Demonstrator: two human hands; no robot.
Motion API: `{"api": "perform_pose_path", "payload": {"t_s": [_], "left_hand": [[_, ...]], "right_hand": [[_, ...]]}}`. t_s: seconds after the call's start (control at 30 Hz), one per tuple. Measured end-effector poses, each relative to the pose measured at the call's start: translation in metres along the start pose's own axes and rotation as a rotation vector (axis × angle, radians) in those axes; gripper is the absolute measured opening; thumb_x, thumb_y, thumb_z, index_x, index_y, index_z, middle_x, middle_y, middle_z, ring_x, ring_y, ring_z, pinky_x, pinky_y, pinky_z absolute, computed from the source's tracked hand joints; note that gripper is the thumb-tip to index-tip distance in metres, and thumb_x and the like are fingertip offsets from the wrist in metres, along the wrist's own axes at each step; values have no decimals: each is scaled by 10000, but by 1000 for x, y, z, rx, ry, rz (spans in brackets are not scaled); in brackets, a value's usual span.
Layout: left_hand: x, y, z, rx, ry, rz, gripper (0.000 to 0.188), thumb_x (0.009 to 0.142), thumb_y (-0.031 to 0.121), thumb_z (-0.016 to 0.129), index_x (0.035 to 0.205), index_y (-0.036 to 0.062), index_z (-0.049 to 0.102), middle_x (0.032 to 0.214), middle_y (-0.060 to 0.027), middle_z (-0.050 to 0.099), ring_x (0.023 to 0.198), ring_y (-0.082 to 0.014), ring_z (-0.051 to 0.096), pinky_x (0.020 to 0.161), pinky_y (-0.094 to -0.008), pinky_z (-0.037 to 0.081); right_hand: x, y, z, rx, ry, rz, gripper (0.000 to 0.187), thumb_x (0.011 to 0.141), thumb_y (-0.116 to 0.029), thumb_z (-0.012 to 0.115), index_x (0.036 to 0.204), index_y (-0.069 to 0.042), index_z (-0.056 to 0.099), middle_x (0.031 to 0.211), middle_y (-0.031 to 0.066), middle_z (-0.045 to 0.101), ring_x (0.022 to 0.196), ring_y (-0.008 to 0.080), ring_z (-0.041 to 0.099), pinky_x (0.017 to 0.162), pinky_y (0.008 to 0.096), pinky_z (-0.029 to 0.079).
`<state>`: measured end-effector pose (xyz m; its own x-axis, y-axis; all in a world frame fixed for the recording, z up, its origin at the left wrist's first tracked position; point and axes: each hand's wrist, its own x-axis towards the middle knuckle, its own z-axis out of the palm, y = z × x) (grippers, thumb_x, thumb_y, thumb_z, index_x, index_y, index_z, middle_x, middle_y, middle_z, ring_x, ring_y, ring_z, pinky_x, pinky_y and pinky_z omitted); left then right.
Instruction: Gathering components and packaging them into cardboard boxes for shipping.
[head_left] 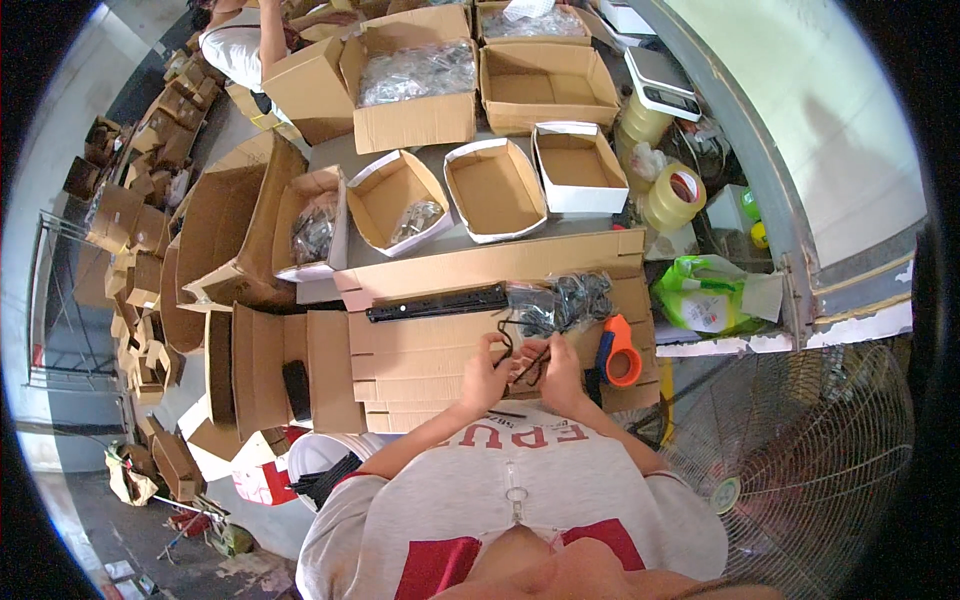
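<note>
My left hand (485,374) and my right hand (562,376) are close together over the front of a flattened cardboard sheet (420,350). Both hands are closed on a thin black cord (508,340), which loops up by the left fingers and runs between them. Just beyond lie clear plastic bags (560,303) with dark parts inside. Left of the bags is a long black metal rail (440,302). An orange tape dispenser (624,364) with a blue part stands right of my right hand.
Small white-sided boxes (495,190) line the far side, one holding bagged metal parts (415,220). Behind are bigger cartons (415,125), a scale (662,82) and tape rolls (675,195). An open carton (270,370) stands left, a fan (790,450) right. Another person (235,45) works far left.
</note>
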<state>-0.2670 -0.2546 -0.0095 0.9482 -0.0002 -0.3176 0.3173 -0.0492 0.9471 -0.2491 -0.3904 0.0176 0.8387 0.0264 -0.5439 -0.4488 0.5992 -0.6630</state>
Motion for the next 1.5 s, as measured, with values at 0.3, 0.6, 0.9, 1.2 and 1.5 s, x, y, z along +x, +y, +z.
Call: {"api": "perform_pose_path", "payload": {"t_s": [0.3, 0.6, 0.9, 1.2, 1.5], "left_hand": [[-10, 41, -3, 49, -30, -32, 264, 908, 58, 575, 1144, -42, 515, 880, -110, 671, 799, -136, 639, 632, -248, 515], [-16, 33, -6, 315, 45, 146, 160, 807, 94, 671, 907, -25, 636, 796, -132, 651, 718, -205, 640, 659, -323, 512], [-10, 23, -22, 309, 42, 165, 127, 864, 55, 598, 953, -32, 572, 681, -81, 575, 613, -142, 576, 544, -293, 466], [-7, 35, -8, -61, -84, -48, 173, 906, 91, 590, 1022, -37, 586, 780, -45, 608, 653, -99, 567, 544, -243, 460], [-17, 22, 6, -174, -89, -13, 248, 825, 42, 688, 1027, -39, 569, 869, -48, 619, 768, -94, 585, 656, -238, 505]], "right_hand": [[1, 0, -9, -192, -157, 258, 250, 958, -318, 511, 912, -81, 577, 641, -22, 424, 547, 90, 396, 495, 278, 350], [-3, 22, -13, 46, -232, 393, 290, 992, -313, 438, 1011, -56, 572, 874, 47, 606, 775, 153, 577, 669, 316, 466], [-15, -8, 2, -119, -183, 229, 296, 975, -355, 479, 954, -63, 523, 899, 63, 572, 819, 166, 579, 682, 319, 491], [-4, -3, -4, 201, -253, 282, 283, 991, -348, 457, 1047, -87, 552, 870, 25, 567, 769, 136, 544, 672, 294, 460], [5, 21, -11, 158, -126, 270, 219, 999, -325, 432, 1025, -133, 533, 890, 41, 585, 793, 184, 575, 674, 340, 483]]}}
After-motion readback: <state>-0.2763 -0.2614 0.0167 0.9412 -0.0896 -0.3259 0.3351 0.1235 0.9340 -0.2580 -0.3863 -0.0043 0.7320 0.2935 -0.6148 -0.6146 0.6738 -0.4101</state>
